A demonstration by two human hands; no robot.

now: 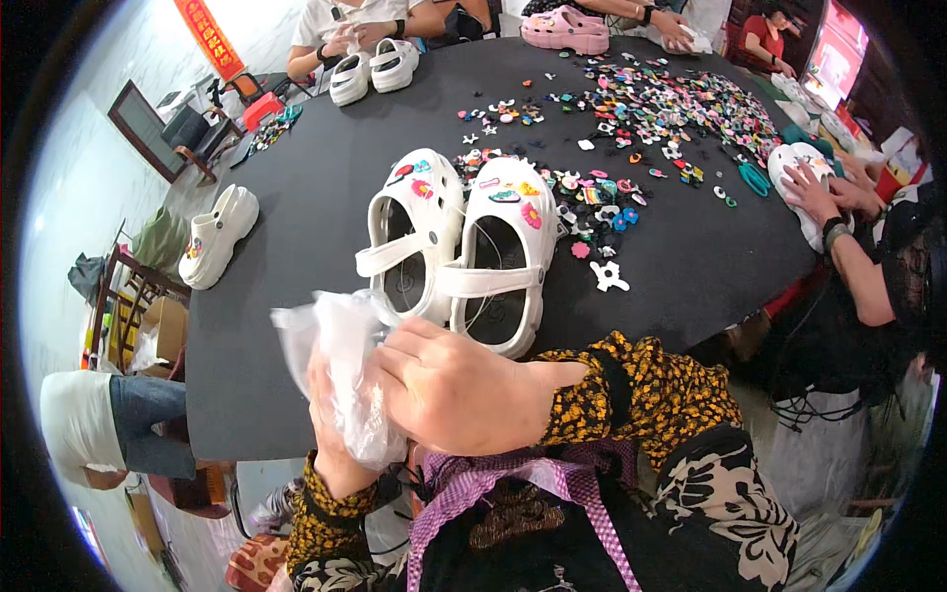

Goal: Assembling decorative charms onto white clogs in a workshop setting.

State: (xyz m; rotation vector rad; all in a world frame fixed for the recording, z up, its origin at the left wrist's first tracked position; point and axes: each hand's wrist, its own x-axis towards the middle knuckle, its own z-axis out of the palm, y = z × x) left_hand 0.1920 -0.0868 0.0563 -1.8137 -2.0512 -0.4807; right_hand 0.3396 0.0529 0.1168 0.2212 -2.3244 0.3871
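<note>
A crumpled, see-through plastic bag (pixel 340 345) is bunched up between my two hands, near the table's front edge. My right hand (pixel 459 390) is closed, its curled fingers gripping the bag's side. My left hand (pixel 330 424) is wrapped round the bag from the left; the plastic hides part of its fingers. Just beyond my hands, a white clog (pixel 424 207) and another white clog (pixel 503 227) stand side by side, toes pointing away. Colourful charms, among them a pink flower, sit on their toes. What the bag holds, if anything, I cannot make out.
A black table (pixel 296 227) carries a heap of small coloured shoe charms (pixel 681 113) toward the far right. One white clog (pixel 219 237) tilts at the left edge. Co-workers sit around, with white clogs (pixel 375 71), a pink clog (pixel 565 32) and a white shoe (pixel 799 183) near their hands.
</note>
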